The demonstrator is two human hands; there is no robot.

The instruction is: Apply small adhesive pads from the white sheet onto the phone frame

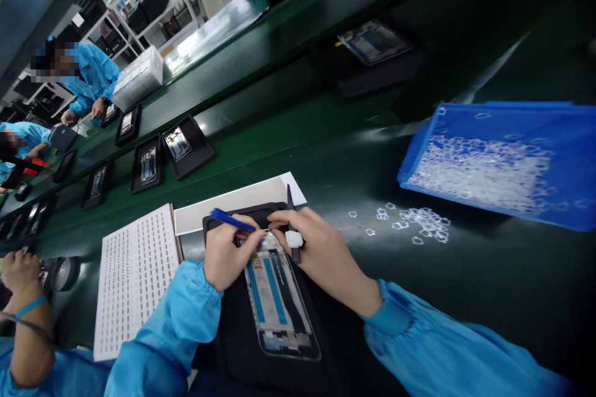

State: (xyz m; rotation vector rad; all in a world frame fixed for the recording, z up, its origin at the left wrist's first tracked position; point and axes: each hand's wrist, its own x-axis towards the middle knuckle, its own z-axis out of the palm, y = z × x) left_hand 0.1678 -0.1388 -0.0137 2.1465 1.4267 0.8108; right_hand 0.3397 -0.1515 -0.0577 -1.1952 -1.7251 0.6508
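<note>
My left hand (pixel 233 251) is closed around a blue pen-like tool (pixel 231 219), its thumb and forefinger pinched at the top edge of a phone frame (pixel 272 298). My right hand (pixel 321 248) bends over the same edge, with a slim dark tool (pixel 290 198) held between its fingers and a white piece (pixel 293 239) against it. Fingertips of both hands nearly meet; whatever lies between them is too small to make out. The phone frame, with blue strips and a black ribbon along it, lies in a black tray (pixel 233 341).
White ring-like pieces (pixel 426 223) lie scattered right of my hands, below a blue bin (pixel 568 161) full of them. A perforated white sheet (pixel 135 279) is at left. Trays with phone frames (pixel 177 142) line the bench. A co-worker's hand (pixel 21 270) is at far left.
</note>
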